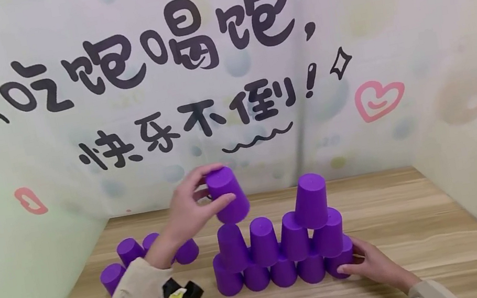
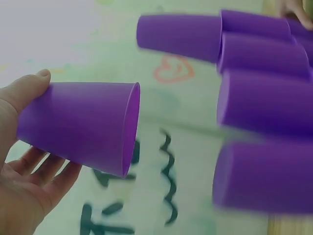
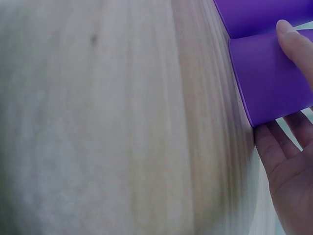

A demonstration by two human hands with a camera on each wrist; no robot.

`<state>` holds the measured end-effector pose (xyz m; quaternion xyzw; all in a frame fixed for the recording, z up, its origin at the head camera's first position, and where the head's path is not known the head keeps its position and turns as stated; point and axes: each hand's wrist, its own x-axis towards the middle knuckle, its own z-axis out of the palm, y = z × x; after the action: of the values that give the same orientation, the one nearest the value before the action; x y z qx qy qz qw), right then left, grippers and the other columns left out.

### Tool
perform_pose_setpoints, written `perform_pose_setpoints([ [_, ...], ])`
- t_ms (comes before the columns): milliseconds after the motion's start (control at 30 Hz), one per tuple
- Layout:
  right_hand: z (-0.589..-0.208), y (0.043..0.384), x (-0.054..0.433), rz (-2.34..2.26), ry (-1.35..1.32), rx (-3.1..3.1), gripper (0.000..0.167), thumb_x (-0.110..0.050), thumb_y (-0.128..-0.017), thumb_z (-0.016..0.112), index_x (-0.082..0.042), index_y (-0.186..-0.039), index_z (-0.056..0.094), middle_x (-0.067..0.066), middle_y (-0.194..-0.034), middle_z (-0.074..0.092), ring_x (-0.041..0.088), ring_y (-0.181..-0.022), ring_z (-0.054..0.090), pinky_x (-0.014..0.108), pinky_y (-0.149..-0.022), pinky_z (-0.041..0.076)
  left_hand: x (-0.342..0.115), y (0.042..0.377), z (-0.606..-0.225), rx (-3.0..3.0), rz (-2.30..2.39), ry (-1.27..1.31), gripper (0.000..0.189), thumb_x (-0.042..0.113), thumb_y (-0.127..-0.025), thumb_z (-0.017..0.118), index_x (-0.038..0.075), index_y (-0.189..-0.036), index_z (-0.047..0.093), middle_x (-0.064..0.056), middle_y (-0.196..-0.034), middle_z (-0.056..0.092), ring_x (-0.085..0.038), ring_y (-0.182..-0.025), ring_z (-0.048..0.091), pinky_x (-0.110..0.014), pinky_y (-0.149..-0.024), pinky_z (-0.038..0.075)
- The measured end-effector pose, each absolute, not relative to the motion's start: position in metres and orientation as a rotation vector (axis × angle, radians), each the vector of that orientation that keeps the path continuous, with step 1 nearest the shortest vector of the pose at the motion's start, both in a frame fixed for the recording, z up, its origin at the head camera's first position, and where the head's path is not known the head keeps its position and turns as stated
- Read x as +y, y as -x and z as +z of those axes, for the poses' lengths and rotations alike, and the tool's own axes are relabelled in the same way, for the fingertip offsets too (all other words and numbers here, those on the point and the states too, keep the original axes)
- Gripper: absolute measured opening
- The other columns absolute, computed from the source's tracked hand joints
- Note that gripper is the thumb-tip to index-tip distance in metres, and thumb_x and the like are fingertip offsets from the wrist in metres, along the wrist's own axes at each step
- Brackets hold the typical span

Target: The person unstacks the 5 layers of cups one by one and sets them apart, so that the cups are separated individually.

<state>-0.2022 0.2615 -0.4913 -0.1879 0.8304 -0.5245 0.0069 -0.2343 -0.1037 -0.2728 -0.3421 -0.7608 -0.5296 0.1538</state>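
Evenly purple, the tapered cup (image 1: 227, 185) tilts mouth-down.

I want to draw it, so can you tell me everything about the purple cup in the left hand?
The purple cup is smooth and looks plastic, widening from a closed flat end to a thin open rim. It is held upside down, leaning slightly, above the left end of the stacked cups, touching none. The left hand grips it, thumb on one side, fingers opposite.

My right hand (image 3: 293, 183) gripped a purple cup (image 3: 269, 73) between thumb (image 3: 296, 48) and fingers (image 3: 269, 146). Just beside it, a second cup (image 3: 269, 14) stood rim-down on the wood-grain tabletop (image 3: 122, 122).
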Motion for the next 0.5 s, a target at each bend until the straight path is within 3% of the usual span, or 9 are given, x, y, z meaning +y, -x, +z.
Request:
perform_pose_setpoints([
  [167,-0.490,0.202,0.262,-1.638,0.598,2.595,0.065,-0.016,-0.076,0.070,0.006,-0.128,0.038,0.024,-0.112,0.053,0.008,-0.094,0.056,0.025,-0.077,0.050,-0.145,0.230,-0.277,-2.242,-1.442,0.855,0.051,0.005,-0.074,0.071,0.004,-0.120,0.049,-0.011,-0.109,0.054,-0.018,-0.097,0.054,-0.027,-0.078,0.050],
  [500,-0.491,0.203,0.261,-1.652,0.617,2.592,0.064,-0.014,-0.075,0.070,0.007,-0.126,0.038,0.024,-0.111,0.053,0.007,-0.093,0.056,0.026,-0.077,0.050,-0.212,0.217,-0.325,-2.359,-1.286,0.516,0.049,0.006,-0.076,0.068,0.002,-0.121,0.048,-0.016,-0.109,0.053,0.006,-0.087,0.049,-0.012,-0.071,0.046],
])
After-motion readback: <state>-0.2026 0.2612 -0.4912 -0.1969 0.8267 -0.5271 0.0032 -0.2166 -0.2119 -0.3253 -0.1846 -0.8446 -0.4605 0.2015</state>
